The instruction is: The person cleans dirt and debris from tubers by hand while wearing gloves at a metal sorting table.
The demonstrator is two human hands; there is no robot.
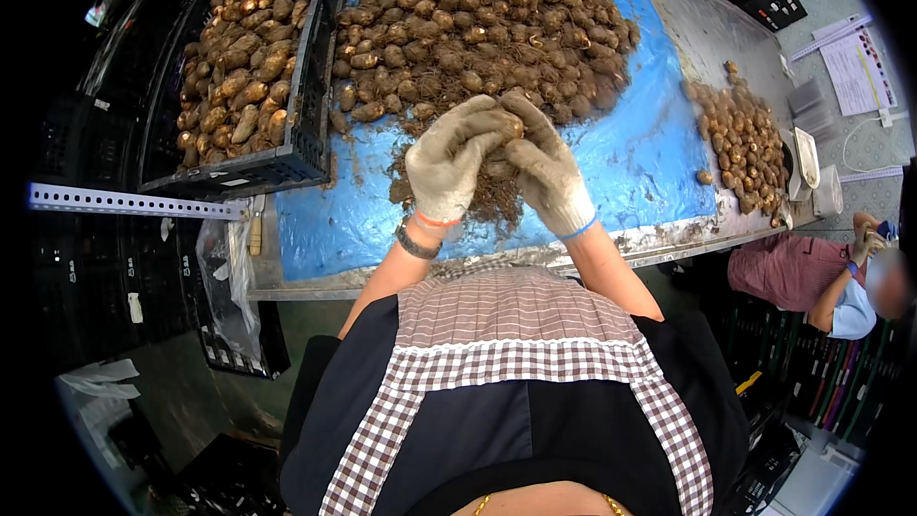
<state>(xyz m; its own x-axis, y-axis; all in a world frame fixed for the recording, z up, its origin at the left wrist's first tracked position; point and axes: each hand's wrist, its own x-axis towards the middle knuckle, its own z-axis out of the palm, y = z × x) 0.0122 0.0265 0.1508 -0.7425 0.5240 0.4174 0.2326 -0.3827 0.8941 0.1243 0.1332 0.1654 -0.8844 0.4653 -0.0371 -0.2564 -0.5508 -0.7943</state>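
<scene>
Both hands wear dirty knitted gloves and meet over the near edge of a large heap of brown, hairy taro corms (458,36). My left hand (455,154) has its fingers curled round a small taro corm (513,127), whose end shows between the gloves. My right hand (548,165) closes on the same corm from the other side, thumb and fingers against it. Beneath the hands, loose roots and soil (501,204) lie on a blue plastic sheet (623,179). The lower side of the corm is hidden by the gloves.
A black plastic crate (308,79) of cleaner corms stands at the left. Right of the sheet, a smaller pile of corms (745,143) lies on the metal table (688,7), near a white scale (806,158). A co-worker (788,272) is at the far right. A knife handle (256,235) shows at the left edge.
</scene>
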